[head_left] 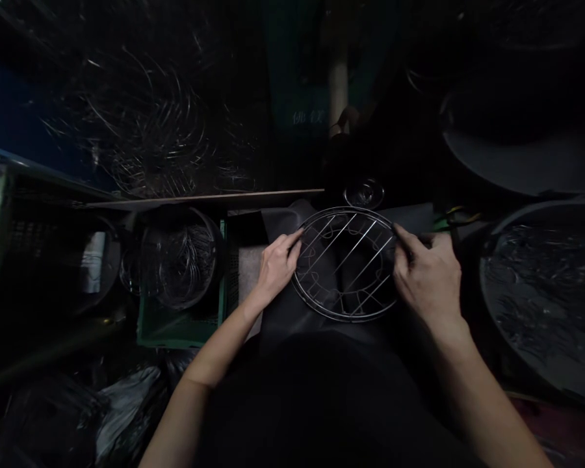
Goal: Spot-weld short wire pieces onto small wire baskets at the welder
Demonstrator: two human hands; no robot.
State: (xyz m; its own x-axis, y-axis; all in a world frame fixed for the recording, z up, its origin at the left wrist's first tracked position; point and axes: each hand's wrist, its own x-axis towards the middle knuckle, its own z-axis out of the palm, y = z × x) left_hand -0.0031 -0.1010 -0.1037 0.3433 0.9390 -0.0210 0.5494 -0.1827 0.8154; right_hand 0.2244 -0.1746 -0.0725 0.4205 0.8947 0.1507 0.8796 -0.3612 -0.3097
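Note:
A round wire rack (355,250) with parallel metal bars and a looped wire ring beneath them is held over my lap in the head view. My left hand (279,261) grips its left rim between thumb and fingers. On the opposite rim, my right hand (428,273) is closed in a similar pinch. Dark fabric (283,305) lies below the rack across my legs. Just beyond the rack's far edge is a small round shiny metal piece (364,193), too dim to make out clearly.
Left stands a green crate (180,335) with a dark bucket (214,260) of bent wires. A large tub (487,305) of small metal pieces is at right. Loose wires (160,123) heap up behind a board edge (214,197). A plastic bag (127,403) lies lower left.

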